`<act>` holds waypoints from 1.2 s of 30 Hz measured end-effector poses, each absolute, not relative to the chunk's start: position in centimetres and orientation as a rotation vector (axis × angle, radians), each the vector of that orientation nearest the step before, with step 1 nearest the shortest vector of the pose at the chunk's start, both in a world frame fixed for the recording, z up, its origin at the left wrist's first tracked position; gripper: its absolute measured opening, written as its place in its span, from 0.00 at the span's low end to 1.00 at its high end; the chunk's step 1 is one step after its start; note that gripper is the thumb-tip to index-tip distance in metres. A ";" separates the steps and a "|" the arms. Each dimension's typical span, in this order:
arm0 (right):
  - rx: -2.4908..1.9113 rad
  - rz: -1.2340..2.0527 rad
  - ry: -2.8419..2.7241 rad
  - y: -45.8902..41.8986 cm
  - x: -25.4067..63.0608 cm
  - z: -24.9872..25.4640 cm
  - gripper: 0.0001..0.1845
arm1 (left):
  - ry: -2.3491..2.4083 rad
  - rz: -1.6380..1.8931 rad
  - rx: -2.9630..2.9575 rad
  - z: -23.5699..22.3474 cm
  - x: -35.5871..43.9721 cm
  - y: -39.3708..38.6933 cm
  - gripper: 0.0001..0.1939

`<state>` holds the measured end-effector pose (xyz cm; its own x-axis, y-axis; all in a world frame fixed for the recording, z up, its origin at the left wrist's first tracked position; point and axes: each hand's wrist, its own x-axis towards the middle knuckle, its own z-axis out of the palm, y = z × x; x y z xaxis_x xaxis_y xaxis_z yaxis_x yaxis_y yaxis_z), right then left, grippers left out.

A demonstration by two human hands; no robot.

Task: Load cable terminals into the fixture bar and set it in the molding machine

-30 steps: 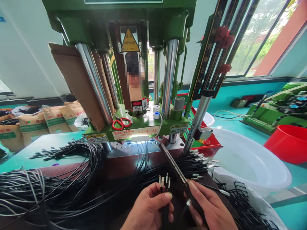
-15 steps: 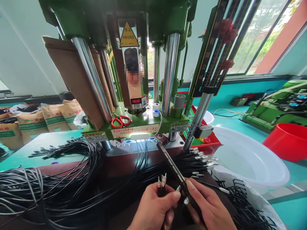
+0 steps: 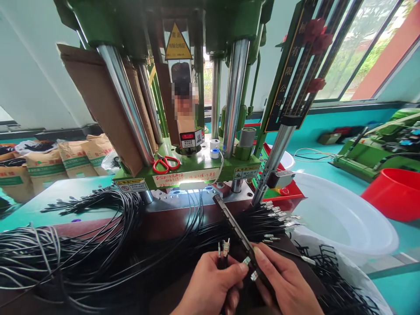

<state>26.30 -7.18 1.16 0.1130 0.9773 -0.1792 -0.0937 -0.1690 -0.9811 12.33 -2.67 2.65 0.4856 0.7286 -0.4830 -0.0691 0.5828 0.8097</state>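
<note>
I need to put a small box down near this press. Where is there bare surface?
Bare teal tabletop lies left of the green press base, behind the black cable bundle. The white plastic basin on the right looks empty. In front, cables and both hands crowd everything.

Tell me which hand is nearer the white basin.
Right. The right hand grips the long black bar just below and left of the white basin; the left hand, holding cable ends, sits farther left, beyond the right hand.
</note>
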 end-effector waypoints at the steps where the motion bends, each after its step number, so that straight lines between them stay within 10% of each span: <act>1: -1.326 1.281 -0.980 -7.2 26.3 1.1 0.24 | 0.948 0.556 0.818 2.7 12.3 -2.7 0.19; 20: -1.433 0.907 -1.197 -7.2 25.9 1.6 0.21 | 0.997 0.594 0.840 2.8 12.6 -3.1 0.14; 36: -1.455 1.293 -0.783 -7.7 26.4 2.0 0.31 | 0.872 0.725 0.709 3.0 10.6 -2.4 0.20</act>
